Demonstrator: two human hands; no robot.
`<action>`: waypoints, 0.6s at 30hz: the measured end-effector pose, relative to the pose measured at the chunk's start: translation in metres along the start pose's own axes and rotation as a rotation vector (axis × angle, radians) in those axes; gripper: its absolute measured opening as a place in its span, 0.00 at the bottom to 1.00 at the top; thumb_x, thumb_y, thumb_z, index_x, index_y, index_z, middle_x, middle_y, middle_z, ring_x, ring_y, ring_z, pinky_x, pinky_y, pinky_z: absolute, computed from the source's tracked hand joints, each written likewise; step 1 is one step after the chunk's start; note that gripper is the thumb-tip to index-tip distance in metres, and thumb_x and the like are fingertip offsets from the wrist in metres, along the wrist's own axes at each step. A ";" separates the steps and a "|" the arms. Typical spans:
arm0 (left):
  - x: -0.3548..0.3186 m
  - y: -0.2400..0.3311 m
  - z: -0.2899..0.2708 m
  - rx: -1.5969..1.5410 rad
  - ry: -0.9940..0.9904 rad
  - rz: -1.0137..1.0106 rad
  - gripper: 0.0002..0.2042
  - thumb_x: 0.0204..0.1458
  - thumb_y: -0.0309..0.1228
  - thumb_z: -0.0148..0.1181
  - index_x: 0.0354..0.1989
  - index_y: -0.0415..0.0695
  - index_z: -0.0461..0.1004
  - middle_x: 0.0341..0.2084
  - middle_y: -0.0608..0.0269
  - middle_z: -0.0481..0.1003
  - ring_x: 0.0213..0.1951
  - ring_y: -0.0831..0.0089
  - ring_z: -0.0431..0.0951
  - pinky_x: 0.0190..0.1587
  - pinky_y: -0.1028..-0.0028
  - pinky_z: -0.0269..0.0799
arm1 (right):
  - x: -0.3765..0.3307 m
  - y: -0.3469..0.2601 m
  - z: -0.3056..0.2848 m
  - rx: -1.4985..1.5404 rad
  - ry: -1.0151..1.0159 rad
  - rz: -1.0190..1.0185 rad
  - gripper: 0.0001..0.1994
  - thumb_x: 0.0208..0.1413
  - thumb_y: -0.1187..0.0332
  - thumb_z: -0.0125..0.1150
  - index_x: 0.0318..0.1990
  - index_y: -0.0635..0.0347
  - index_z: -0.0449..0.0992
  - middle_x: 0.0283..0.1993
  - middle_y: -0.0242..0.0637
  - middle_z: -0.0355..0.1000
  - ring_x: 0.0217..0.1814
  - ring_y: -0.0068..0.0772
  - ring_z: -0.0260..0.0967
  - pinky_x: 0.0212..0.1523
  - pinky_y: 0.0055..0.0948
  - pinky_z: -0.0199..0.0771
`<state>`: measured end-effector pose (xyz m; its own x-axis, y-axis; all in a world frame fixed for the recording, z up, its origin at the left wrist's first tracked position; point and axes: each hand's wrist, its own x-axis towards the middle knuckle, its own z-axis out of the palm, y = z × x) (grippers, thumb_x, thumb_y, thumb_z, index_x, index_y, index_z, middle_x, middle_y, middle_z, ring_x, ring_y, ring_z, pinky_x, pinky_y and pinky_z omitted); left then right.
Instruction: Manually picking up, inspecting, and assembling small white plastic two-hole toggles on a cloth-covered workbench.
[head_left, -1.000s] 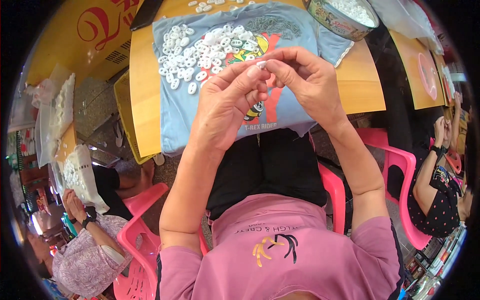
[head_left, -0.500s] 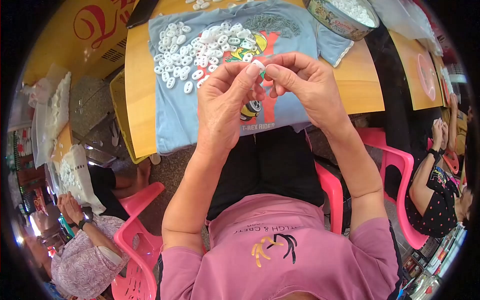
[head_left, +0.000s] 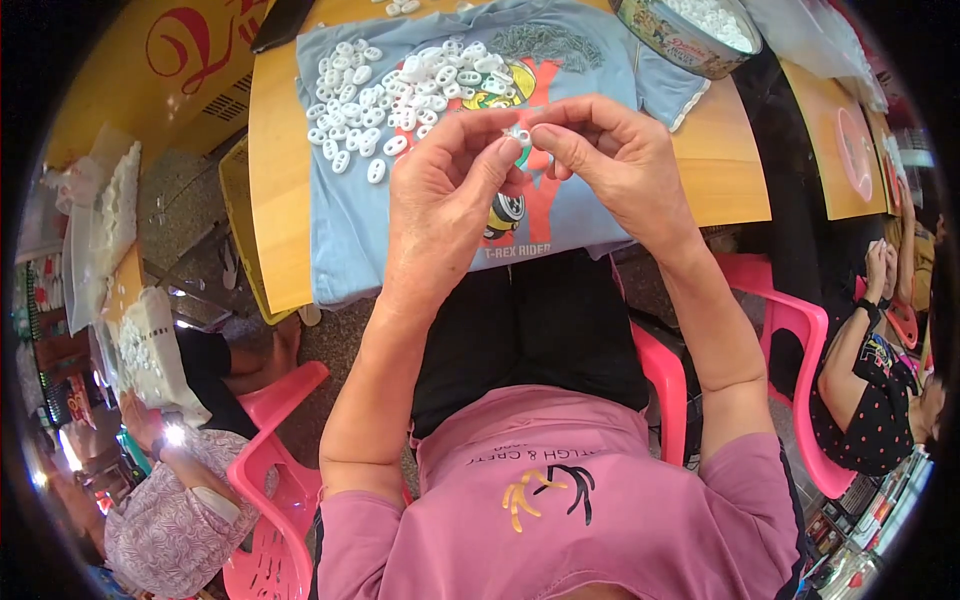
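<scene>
Above the grey-blue T-shirt laid over the table, both hands meet at one small white plastic piece. My left hand pinches it between thumb and fingers. The thumb and forefinger of my right hand are closed at its other side; the fingertips partly hide it. Beyond my left hand spreads a pile of white oval plastic pieces with two holes each. A heap of small dark grey parts, too fine to make out, lies farther back on the cloth.
At the back right stands a round printed tin filled with small white parts. The wooden table shows around the cloth. Pink plastic chairs stand close by. One person sits at the left, another at the right.
My left hand has moved slightly left, and the white piece between the fingertips has turned. My right hand has shifted slightly upward. At the left, the other person's hands have moved.
</scene>
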<state>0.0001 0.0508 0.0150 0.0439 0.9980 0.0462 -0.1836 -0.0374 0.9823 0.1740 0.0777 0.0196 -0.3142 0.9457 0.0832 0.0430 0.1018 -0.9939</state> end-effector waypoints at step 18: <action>-0.006 -0.004 0.000 -0.213 0.043 -0.110 0.11 0.54 0.26 0.63 0.43 0.35 0.73 0.32 0.61 0.77 0.30 0.80 0.74 0.35 0.80 0.72 | 0.001 -0.002 -0.001 0.288 -0.001 0.068 0.10 0.61 0.70 0.59 0.44 0.68 0.77 0.35 0.33 0.75 0.30 0.15 0.67 0.34 0.19 0.72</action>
<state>0.0001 0.0454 0.0107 0.0336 0.9969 -0.0710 -0.3833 0.0785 0.9203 0.1750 0.0787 0.0216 -0.3203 0.9472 0.0158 -0.2067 -0.0536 -0.9769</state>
